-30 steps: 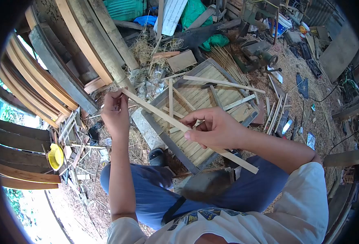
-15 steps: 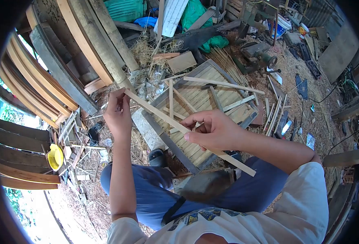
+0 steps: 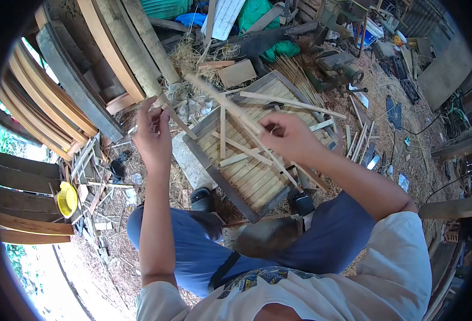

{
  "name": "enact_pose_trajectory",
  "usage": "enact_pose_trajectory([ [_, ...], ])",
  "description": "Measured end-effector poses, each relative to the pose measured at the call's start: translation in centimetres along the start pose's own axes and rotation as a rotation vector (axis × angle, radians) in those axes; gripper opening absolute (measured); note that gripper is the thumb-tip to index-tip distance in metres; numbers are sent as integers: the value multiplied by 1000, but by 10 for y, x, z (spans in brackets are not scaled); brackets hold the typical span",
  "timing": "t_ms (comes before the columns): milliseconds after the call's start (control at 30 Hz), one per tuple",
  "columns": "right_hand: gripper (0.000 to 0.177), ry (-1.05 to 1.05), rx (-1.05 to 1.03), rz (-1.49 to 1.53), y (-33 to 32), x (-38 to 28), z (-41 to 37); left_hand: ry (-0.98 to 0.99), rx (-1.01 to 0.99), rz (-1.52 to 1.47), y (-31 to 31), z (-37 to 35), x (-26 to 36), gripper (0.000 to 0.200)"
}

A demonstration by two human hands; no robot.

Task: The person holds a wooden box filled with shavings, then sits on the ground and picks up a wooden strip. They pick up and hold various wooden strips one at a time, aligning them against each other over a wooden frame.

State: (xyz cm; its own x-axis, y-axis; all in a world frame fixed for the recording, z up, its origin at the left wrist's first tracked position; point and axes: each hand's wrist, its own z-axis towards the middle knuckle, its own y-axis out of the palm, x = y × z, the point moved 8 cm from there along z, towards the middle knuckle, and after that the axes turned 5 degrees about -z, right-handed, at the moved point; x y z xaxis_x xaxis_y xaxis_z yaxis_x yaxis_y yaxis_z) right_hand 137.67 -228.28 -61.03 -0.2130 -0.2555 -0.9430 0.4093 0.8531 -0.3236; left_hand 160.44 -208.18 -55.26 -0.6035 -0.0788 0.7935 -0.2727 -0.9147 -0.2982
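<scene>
**A:** Head view. What do the fingers (image 3: pixel 151 109) of the left hand (image 3: pixel 153 136) hold?

**B:** They close in a narrow pinch on the upper end of a short strip (image 3: pixel 182 124). The strip slants down and right toward the slatted panel (image 3: pixel 257 179). The hand is raised, left of centre.

**A:** And the right hand (image 3: pixel 290 138)?

**B:** Its fingers are curled shut around a long slat (image 3: pixel 222 101). The slat runs from the far left, above the hand, through the grip and on toward the near right. Its far half is blurred. The 2 pieces lie side by side, the strip left of the slat, and whether they touch cannot be told.

**A:** What lies beyond the hands?

**B:** The panel sits beneath them in a grey frame (image 3: pixel 221 187) on littered ground, with several loose slats (image 3: pixel 294 105) lying across it. Nearer are the person's blue trousers (image 3: pixel 187 251). Curved planks (image 3: pixel 107 59) are stacked at far left, and a yellow bowl (image 3: pixel 66 199) sits at near left.

**A:** How is such a piece best handled?

**B:** Judging from the grip, the slat is best held near its middle so that neither end whips. The pinch belongs on the flat faces, off the splintery edges. Both pieces should stay clear of the loose slats beneath.
</scene>
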Motion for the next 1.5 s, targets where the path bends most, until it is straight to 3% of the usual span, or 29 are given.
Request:
enact_pose_trajectory([
  [100, 21, -34, 89, -277, -16, 17, 13, 149, 1, 54, -1, 1, -10, 14],
  [200, 22, -168, 187, -504, -16, 64, 29, 108, -36, 26, 1, 0, -9, 9],
  [300, 23, -210, 282, -574, -17, 67, 34, 122, -31, 65, -1, -2, -5, 7],
  [400, 24, -536, 489, -814, -5, 28, 19, 141, -36, 19, -1, -4, -2, 6],
  [500, 23, -460, 192, -721, 32, 36, 25, 132, -59, -22, 2, -8, -1, 7],
  [600, 25, -420, 67, -656, 65, 41, 21, 135, -83, -1, 5, -12, 7, 8],
  [1000, 40, 1, -20, -781, 105, 38, 68, 88, -114, -32, 1, -10, -1, 20],
  [1100, 37, 61, -7, -663, 99, 42, 68, 103, -140, -6, 3, -13, -8, 34],
  [1300, 32, -42, 97, -396, 76, 51, 49, 72, -125, -59, 6, -10, -19, 39],
  [1400, 28, -20, 147, -305, 59, 50, 24, -40, -96, -227, 7, -5, -22, 41],
  [1500, 27, 93, 57, -21, 53, 55, -2, -113, -86, -429, 28, -6, -52, 44],
])
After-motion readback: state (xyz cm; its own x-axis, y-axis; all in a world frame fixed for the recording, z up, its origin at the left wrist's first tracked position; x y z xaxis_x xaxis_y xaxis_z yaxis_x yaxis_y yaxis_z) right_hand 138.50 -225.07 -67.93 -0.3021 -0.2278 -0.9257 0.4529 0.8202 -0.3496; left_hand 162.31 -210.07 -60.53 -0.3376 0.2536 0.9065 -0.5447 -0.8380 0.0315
